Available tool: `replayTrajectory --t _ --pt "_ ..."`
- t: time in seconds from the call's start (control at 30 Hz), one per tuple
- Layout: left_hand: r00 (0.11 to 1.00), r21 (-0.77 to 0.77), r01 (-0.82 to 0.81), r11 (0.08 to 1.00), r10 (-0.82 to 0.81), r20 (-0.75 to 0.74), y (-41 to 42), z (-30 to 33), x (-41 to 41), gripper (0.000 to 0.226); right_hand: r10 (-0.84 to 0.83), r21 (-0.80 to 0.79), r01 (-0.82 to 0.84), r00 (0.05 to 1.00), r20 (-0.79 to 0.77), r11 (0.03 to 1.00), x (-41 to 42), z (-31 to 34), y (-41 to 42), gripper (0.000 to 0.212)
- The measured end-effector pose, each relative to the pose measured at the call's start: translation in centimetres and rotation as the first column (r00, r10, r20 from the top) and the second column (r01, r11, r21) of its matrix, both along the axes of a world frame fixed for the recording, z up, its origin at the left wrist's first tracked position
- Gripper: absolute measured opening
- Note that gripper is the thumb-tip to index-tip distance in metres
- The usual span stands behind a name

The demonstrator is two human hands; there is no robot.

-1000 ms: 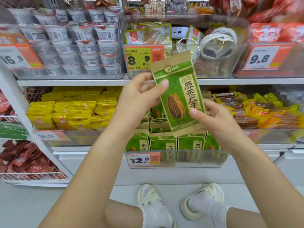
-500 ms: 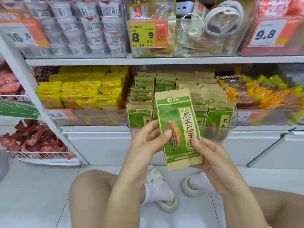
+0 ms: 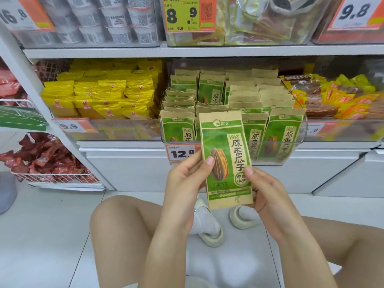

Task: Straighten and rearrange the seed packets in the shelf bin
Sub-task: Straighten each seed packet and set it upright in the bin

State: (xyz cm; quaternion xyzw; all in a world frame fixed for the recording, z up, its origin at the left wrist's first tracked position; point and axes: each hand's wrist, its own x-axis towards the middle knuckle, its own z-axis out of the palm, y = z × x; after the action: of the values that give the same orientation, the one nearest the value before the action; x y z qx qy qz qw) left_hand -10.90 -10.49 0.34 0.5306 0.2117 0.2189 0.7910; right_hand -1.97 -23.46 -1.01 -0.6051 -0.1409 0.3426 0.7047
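Observation:
I hold one green and kraft-paper seed packet (image 3: 225, 150) upright in front of me, face toward the camera. My left hand (image 3: 187, 179) pinches its left edge with the thumb on the printed seed. My right hand (image 3: 268, 192) grips its lower right side, thumb on the front. Behind it, the clear shelf bin (image 3: 299, 140) holds several rows of the same seed packets (image 3: 282, 129), standing upright, some rows leaning unevenly at the left.
Yellow snack bags (image 3: 104, 98) fill the bin to the left, orange and brown packets (image 3: 336, 96) the bin to the right. A 12.8 price tag (image 3: 180, 152) hangs on the bin front. A wire rack of red packets (image 3: 45, 161) stands lower left. My knees and slippers are below.
The packet came down and toward me, away from the shelf, with both hands still on it. The view tilted down, so the bin now sits higher and fully visible.

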Motion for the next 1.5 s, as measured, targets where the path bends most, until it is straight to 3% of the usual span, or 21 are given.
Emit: replayTrajectory --t 0.13,0.27,0.37,0.53,0.7,0.8,0.87,0.93,1.0,1.13,1.27,1.5 --pt "0.999 -0.014 -0.041 0.999 0.041 -0.028 -0.1 -0.3 -0.1 0.028 -0.02 -0.015 0.02 1.0 -0.002 1.0 -0.1 -0.1 0.1 0.049" --pt "0.995 -0.037 -0.078 0.996 0.075 -0.062 -0.1 -0.4 -0.1 0.026 -0.009 -0.042 0.01 1.0 0.018 0.999 -0.2 0.0 0.0 0.05" --pt "0.992 -0.053 -0.099 0.994 0.094 -0.087 -0.1 -0.3 -0.1 0.028 0.002 -0.025 -0.001 0.999 0.034 1.0 -0.3 0.2 0.1 0.035" --pt "0.983 0.041 -0.139 0.989 0.143 -0.111 -0.3 -0.2 0.0 0.029 -0.041 0.045 0.038 0.996 0.084 0.998 -0.5 0.5 0.3 0.039" --pt "0.996 0.09 -0.081 0.993 0.085 -0.04 -1.5 0.5 0.3 0.029 -0.127 -0.012 0.141 0.922 0.366 0.99 -1.6 1.1 0.9 0.037" --pt "0.999 0.066 -0.044 0.997 0.044 0.006 -1.7 0.5 0.3 0.047 -0.029 -0.167 0.151 0.821 0.57 0.974 -2.2 1.5 1.1 0.039" --pt "0.999 0.045 -0.039 0.998 0.039 0.002 -1.5 0.3 0.2 0.052 0.079 -0.254 0.103 0.783 0.617 0.962 -2.2 1.8 1.0 0.041" --pt "1.0 0.018 -0.024 1.0 0.024 -0.014 -1.1 -0.2 0.0 0.048 0.138 -0.259 0.015 0.817 0.56 0.966 -1.8 2.0 0.7 0.038" --pt "0.999 -0.016 0.028 0.999 -0.028 -0.03 -0.7 -0.6 -0.3 0.045 0.106 -0.151 -0.04 0.881 0.461 0.988 -1.4 2.2 0.5 0.031" --pt "0.985 -0.023 0.164 0.986 -0.165 -0.055 -0.6 -1.2 -0.5 0.055 -0.107 0.018 0.108 0.923 0.37 0.994 -0.3 2.6 1.4 0.032" --pt "0.964 -0.015 0.257 0.966 -0.257 -0.062 -1.1 -1.2 -0.2 0.062 -0.082 -0.034 0.099 0.935 0.346 0.994 0.1 3.3 3.1 0.044" --pt "0.953 -0.036 0.301 0.953 -0.302 -0.029 -1.0 -1.3 -0.2 0.056 -0.171 0.074 0.157 0.952 0.253 0.985 0.0 3.5 3.7 0.051"
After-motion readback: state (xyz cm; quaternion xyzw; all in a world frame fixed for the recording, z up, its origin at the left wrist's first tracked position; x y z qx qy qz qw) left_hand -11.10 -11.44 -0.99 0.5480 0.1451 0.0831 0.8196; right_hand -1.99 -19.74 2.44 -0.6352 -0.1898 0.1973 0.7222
